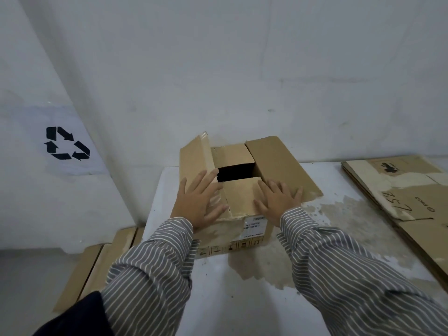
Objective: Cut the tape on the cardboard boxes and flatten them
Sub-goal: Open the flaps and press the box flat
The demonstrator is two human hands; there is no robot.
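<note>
A brown cardboard box stands on a white table, its top flaps partly open with a dark gap in the middle. My left hand lies flat with spread fingers on the raised left flap. My right hand lies flat where the near inner flap meets the right flap, which is folded outward. A white label is stuck on the box's near side. No cutting tool is visible.
A stack of flattened cardboard lies on the table's right side. More flat cardboard leans on the floor to the left of the table. A white wall rises right behind the box, with a recycling symbol at the left.
</note>
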